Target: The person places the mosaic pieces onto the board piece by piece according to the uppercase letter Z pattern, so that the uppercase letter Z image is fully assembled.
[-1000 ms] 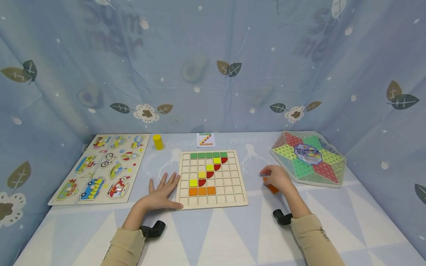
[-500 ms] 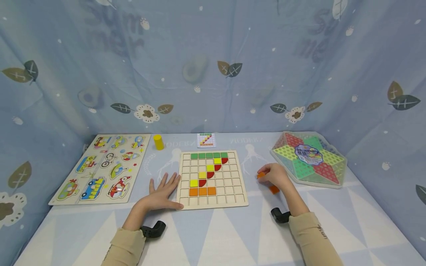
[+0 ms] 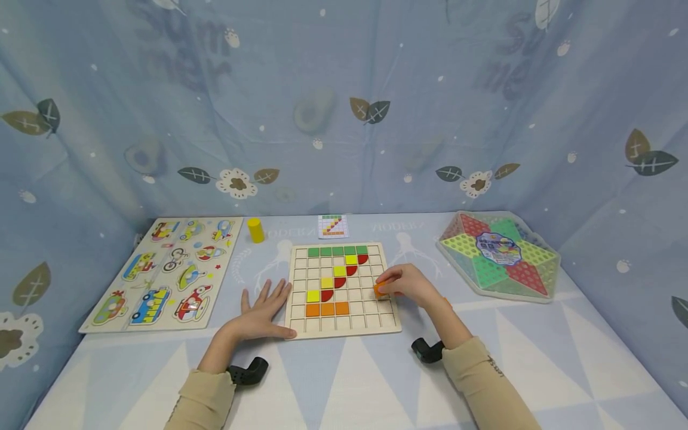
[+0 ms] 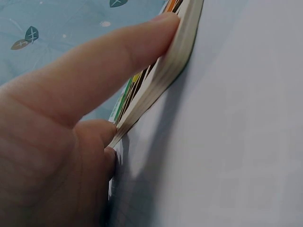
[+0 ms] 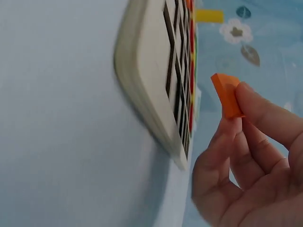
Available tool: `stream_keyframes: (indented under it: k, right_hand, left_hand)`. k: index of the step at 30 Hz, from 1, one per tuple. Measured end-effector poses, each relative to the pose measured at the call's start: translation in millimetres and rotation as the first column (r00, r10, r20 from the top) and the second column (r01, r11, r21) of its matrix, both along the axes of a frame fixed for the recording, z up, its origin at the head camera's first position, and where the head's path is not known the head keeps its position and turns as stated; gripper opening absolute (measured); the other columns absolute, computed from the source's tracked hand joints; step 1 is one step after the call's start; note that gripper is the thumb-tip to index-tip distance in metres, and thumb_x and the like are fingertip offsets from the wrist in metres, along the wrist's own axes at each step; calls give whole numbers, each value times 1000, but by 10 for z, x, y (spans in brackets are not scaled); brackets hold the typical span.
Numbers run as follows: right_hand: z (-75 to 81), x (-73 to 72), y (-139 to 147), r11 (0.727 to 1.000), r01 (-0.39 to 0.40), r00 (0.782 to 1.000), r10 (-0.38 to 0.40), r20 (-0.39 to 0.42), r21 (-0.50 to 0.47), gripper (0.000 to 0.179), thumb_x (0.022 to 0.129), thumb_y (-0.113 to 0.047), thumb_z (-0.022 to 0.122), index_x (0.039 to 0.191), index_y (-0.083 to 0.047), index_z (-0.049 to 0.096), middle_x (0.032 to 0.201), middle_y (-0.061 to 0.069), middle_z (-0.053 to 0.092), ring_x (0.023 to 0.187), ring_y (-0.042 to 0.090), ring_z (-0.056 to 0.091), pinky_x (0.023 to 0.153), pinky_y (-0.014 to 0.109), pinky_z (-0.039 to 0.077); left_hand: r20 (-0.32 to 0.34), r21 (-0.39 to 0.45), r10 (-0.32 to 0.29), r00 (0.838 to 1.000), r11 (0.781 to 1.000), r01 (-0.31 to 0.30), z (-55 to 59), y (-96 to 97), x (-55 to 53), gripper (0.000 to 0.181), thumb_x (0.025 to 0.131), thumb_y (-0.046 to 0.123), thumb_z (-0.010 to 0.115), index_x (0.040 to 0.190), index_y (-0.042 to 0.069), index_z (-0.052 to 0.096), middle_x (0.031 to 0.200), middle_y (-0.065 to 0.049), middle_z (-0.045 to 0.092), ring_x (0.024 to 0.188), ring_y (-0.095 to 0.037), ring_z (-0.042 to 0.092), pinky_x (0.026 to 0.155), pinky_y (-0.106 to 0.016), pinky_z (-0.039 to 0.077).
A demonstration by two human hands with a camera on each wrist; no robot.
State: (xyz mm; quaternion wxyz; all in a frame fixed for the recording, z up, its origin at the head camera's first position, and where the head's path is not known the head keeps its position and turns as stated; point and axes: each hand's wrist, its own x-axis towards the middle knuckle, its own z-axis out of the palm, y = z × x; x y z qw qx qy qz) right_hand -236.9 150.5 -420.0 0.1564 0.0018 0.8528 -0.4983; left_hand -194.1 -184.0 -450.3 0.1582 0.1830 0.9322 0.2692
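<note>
A wooden grid board (image 3: pixel 371 310) lies mid-table. Across its top runs a row of green tiles (image 3: pixel 337 251). Yellow squares (image 3: pixel 340 272) and red quarter-round tiles (image 3: pixel 339 282) step diagonally below, and three orange tiles (image 3: pixel 327 309) sit in a lower row. My left hand (image 3: pixel 258 313) rests with spread fingers at the board's left edge, its thumb on the front corner. My right hand (image 3: pixel 411 283) pinches an orange square tile (image 5: pixel 227 97) between thumb and fingers above the board's right side. Another bit of orange (image 3: pixel 448 303) shows beside the right wrist, mostly hidden.
Behind the board lies a small pattern card (image 3: pixel 333 227). A yellow cylinder (image 3: pixel 255 230) stands at the back left, near a vehicle puzzle board (image 3: pixel 215 283). At the back right is a hexagonal clear-lidded game box (image 3: pixel 497 254). A patterned blue curtain (image 3: pixel 344 137) closes the back.
My right hand has picked up an orange tile from the table right of the board and carried it left over the board. My left hand has stayed in place.
</note>
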Motion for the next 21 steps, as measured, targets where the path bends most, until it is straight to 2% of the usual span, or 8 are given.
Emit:
stream_keyframes:
  k: [5, 10, 17, 21]
  right_hand:
    - [-60, 30, -211, 995, -99, 995, 99, 12, 27, 11, 75, -5, 74, 84, -2, 68, 76, 4, 65, 65, 13, 57, 59, 24, 50]
    - [-65, 45, -384, 981, -162, 986, 165, -21, 105, 8, 74, -3, 74, 78, -5, 68, 67, 3, 57, 58, 13, 53, 54, 22, 48]
    - [-43, 63, -521, 939, -209, 970, 235, -66, 272, 11, 71, -5, 77, 71, -10, 68, 61, 1, 54, 56, 13, 47, 52, 21, 40]
    - [-43, 75, -526, 921, -230, 960, 267, -81, 316, 14, 70, -7, 78, 69, -10, 65, 60, 0, 53, 58, 13, 46, 53, 22, 37]
  left_hand:
    - [2, -9, 3, 1000, 1000, -3, -2, 6, -9, 106, 71, 51, 71, 148, 6, 14, 154, -17, 5, 138, -40, -11, 96, -63, -24]
    - [5, -17, 5, 1000, 1000, -5, 11, 17, -10, 107, 71, 52, 70, 148, 4, 14, 154, -18, 5, 138, -41, -12, 96, -63, -24]
    - [6, -27, 10, 1000, 1000, -9, 27, 18, -6, 107, 70, 51, 71, 148, 4, 14, 154, -18, 6, 138, -42, -11, 96, -64, -22]
    - [3, -28, 10, 1000, 1000, -9, 26, 14, -5, 107, 70, 51, 71, 148, 4, 14, 154, -18, 6, 138, -41, -11, 96, -64, -23]
